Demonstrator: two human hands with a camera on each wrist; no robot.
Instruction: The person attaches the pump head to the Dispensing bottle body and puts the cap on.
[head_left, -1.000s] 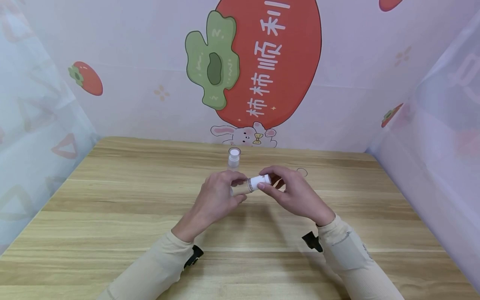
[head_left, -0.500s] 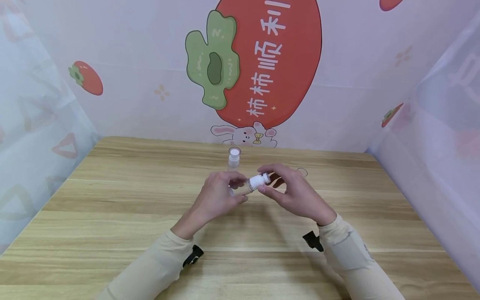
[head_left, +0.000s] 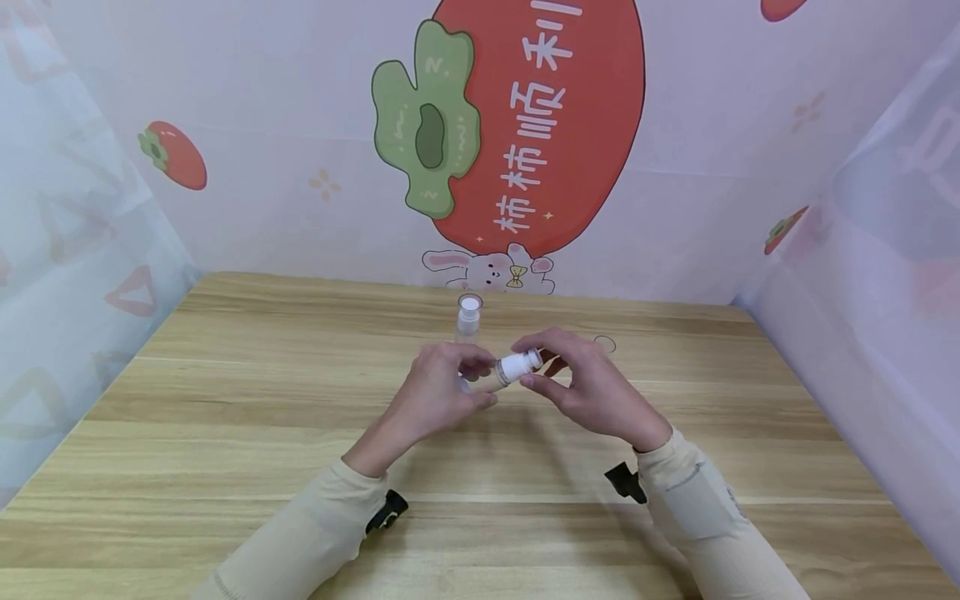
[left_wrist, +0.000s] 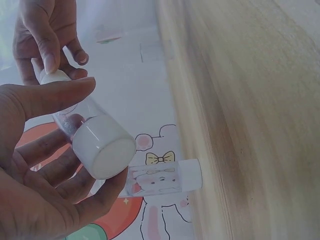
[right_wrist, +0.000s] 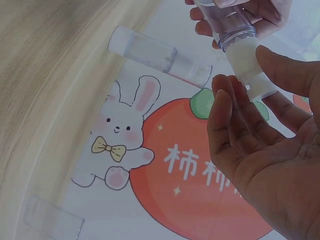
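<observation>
A slim pump bottle, with a clear body, a white base and a white pump top, is held tilted above the table. My left hand grips its clear body, thumb on one side and fingers on the other. In the left wrist view the white base faces the camera. My right hand is at the pump end, its thumb and fingers curled loosely round the white collar. How firmly the fingers press is hard to tell. Behind my left hand stands a second clear bottle with a white top.
A clear cap stands on the wooden table, to the right of the bottles. A printed cloth backdrop rises at the table's back edge, and pale cloth hangs at both sides.
The pump end has tilted and turned slightly, and the narrow neck below the pump head shows now. My right fingers have shifted a little around the collar; my left hand hardly moved.
</observation>
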